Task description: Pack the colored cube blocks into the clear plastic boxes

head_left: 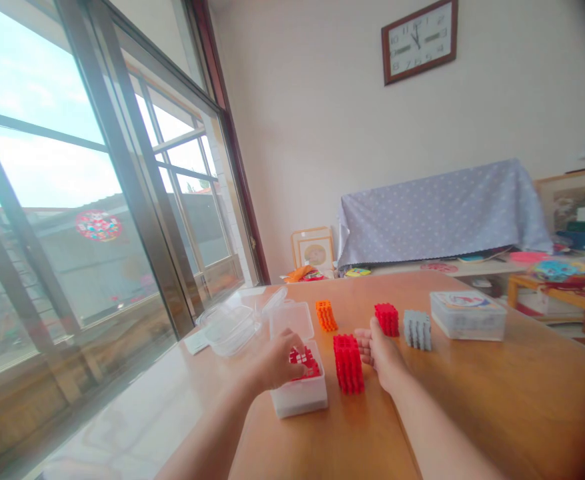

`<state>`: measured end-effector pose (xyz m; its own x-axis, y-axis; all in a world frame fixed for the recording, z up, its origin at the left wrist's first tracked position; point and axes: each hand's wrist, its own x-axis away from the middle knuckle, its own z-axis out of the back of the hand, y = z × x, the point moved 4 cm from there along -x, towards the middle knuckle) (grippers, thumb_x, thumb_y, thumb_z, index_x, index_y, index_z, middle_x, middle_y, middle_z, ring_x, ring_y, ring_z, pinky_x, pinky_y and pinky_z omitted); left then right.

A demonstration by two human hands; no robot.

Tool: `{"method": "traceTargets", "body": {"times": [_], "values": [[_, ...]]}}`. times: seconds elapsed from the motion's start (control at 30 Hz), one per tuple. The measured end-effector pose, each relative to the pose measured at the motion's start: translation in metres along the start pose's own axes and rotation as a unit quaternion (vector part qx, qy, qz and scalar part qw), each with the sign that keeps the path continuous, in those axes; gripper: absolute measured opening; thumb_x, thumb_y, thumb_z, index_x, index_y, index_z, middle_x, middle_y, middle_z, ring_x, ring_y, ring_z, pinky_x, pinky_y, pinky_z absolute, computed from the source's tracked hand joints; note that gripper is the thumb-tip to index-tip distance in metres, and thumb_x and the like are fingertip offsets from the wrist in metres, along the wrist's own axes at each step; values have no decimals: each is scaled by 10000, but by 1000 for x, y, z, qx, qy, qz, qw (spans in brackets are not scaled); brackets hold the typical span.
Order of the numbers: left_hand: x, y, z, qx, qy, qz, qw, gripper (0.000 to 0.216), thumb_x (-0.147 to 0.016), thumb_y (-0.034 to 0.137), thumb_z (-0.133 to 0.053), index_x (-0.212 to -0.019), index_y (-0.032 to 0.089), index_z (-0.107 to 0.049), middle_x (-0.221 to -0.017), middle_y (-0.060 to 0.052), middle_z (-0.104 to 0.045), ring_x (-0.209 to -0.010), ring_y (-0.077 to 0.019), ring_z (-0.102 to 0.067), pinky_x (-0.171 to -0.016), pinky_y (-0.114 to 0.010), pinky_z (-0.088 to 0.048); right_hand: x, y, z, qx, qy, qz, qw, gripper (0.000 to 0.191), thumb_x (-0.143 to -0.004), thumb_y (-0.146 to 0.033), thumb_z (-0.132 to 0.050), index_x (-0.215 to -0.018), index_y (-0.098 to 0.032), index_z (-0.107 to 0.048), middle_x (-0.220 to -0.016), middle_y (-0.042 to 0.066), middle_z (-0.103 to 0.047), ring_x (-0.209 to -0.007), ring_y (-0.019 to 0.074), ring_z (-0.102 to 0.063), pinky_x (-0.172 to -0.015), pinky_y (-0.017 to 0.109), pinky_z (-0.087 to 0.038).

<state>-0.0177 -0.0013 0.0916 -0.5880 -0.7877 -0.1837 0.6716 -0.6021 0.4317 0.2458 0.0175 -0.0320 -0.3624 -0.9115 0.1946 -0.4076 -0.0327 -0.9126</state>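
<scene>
My left hand (279, 363) is at the open clear plastic box (299, 400), its fingers closed on a red notched plastic piece (306, 363) at the box's mouth. Part of that piece is hidden behind the fingers. Just right of the box stands a tall stack of red notched plastic pieces (348, 365). Beside this stack's right side, my right hand (382, 353) is open, fingers extended toward it; whether they touch it I cannot tell. Beyond that hand are a smaller red stack (387, 319) and a grey stack (417, 330). An orange stack (326, 315) stands farther back.
A closed clear box with a printed lid (468, 315) stands at the right. Empty clear containers (229, 327) lie on the left by the window. The wooden table (472, 400) ends before a cloth-covered piece of furniture (437, 213) and a wall clock (419, 41) hangs above.
</scene>
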Motion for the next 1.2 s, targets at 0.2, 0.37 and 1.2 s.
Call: {"method": "traceTargets", "body": {"times": [0.2, 0.37, 1.2], "values": [[1, 11, 1, -18, 6, 0, 1000, 253, -713, 274, -746, -927, 197, -635, -1101, -61, -582, -870, -182, -592, -780, -308, -505, -2, 2, 2, -6, -1, -3, 1000, 623, -870, -708, -464, -1018, -156, -711, -790, 103, -754, -671, 180, -700, -501, 234, -517], [6, 10, 4, 3, 46, -22, 999, 187, -881, 348, -590, -990, 210, -653, -1077, -66, -622, -913, -186, -608, -792, -302, -495, -2, 1, 1, -4, 2, -4, 1000, 635, -862, -720, -465, -1015, -153, -708, -813, 106, -756, -660, 170, -696, -494, 228, -512], [7, 20, 6, -88, -48, -14, 995, 388, -948, 415, -410, -699, 236, -647, -674, -33, -631, -675, -192, -577, -681, -310, -440, -3, -1, 2, 1, 3, 0, 1000, 622, -871, -704, -455, -1044, -162, -708, -792, 109, -755, -692, 189, -704, -505, 239, -505]]}}
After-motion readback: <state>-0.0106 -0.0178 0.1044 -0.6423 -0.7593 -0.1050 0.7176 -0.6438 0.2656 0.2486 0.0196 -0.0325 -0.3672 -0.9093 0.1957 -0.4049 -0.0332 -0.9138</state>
